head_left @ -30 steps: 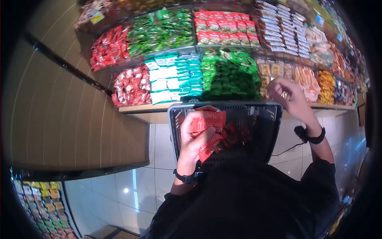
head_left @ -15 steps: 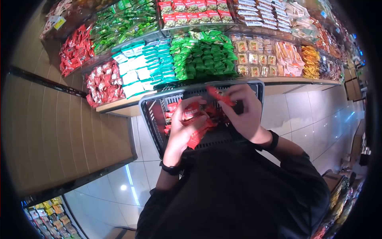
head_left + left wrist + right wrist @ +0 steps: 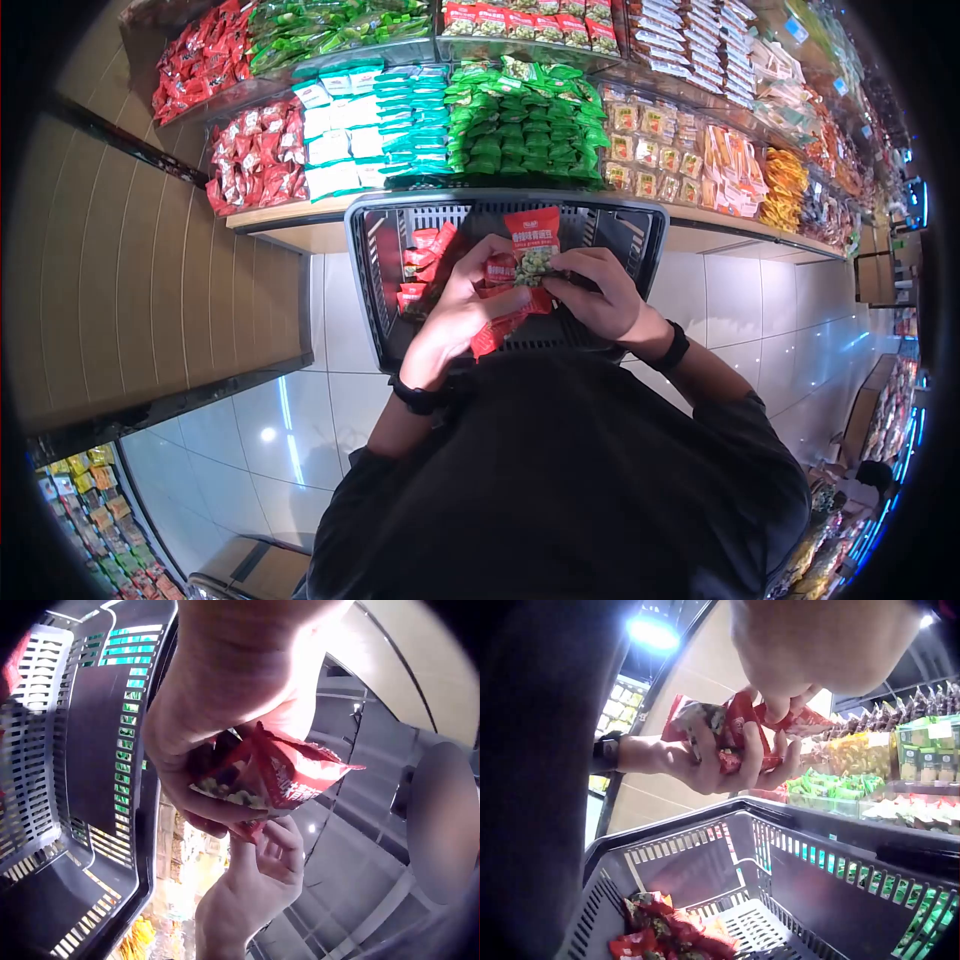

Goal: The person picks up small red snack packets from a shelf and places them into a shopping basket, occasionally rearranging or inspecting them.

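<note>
status: the left hand point(image 3: 455, 318) clasps a bunch point(image 3: 497, 330) of red packets, fingers curled round it, above the basket point(image 3: 362, 262). the right hand point(image 3: 600, 300) pinches one more packet point(image 3: 532, 243) by its lower edge. this packet stands upright and touches the top of the bunch.

done: a heap point(image 3: 420, 268) of like packets lies in the left part of the basket.

left: the bunch and the single packet are held above the basket, not in it.

surroundings: a shelf point(image 3: 290, 222) stands just beyond the basket's far rim and carries red packs point(image 3: 255, 155), teal packs point(image 3: 390, 125) and green packs point(image 3: 520, 140). a tiled floor point(image 3: 740, 300) lies below.

obstruction: nothing shows between the hands and the open basket. the shelf edge is near behind the upright packet.
</note>
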